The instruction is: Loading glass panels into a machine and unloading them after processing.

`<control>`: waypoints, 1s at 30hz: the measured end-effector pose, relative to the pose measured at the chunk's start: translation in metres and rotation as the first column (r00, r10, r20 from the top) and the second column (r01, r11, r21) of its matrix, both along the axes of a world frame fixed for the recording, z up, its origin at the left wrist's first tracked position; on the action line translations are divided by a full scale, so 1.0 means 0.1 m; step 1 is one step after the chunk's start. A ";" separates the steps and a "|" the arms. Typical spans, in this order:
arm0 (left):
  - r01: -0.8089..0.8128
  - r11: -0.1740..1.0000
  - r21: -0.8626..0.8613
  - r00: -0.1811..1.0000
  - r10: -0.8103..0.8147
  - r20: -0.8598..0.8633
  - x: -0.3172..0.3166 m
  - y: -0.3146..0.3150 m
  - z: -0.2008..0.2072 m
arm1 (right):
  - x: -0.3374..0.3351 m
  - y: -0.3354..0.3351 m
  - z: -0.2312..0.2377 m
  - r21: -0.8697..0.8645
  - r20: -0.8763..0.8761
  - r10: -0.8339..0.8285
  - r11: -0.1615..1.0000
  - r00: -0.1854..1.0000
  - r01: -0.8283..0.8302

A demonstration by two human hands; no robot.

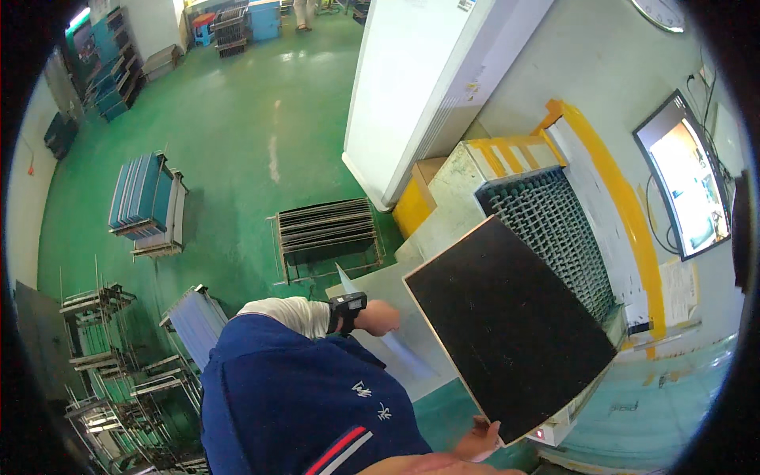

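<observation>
A large flat black panel [518,328] with a thin pale edge lies tilted in front of the slatted opening. My right hand [476,440] grips its near corner, thumb on the upper face and fingers partly hidden. The far side of the panel rests against or just before the metal grille [558,237]; exact contact is hidden. My left hand [378,318] is closed, with a black device [348,307] strapped at the wrist. A pale pointed piece [345,281] shows beside that wrist, over a grey flat surface [381,286]. What the left fingers hold is hidden.
A rack of dark panels [326,229] stands on the green floor ahead. Farther left is a rack of blue panels [142,194]; metal racks [99,348] crowd the near left. A tall white cabinet [404,87] stands ahead, and a wall-mounted screen [687,178] hangs at right.
</observation>
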State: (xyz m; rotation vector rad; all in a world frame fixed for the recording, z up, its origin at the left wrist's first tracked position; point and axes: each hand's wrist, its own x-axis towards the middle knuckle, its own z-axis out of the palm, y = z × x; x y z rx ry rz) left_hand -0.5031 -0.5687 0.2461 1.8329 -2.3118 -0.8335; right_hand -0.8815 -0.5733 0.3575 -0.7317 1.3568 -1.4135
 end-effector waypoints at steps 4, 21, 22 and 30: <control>0.014 0.995 0.101 1.000 -0.013 -0.014 -0.03 0.01 -0.15 | 0.03 -0.24 0.24 -0.128 -0.083 0.094 0.986 0.992 -0.104; 0.062 0.992 0.113 0.998 -0.065 0.024 -0.55 -0.31 -1.45 | 0.63 -1.53 -0.97 0.225 -0.756 0.509 0.792 0.412 -0.567; 0.183 0.982 -0.035 0.983 -0.183 0.009 -0.45 -0.35 -0.76 | 0.52 -1.53 -1.01 0.221 -0.754 0.505 0.798 0.421 -0.562; 0.177 0.974 -0.143 0.983 -0.181 -0.013 -0.79 -0.68 -0.66 | 0.18 -1.93 -0.97 0.220 -0.874 0.424 0.782 0.238 -0.584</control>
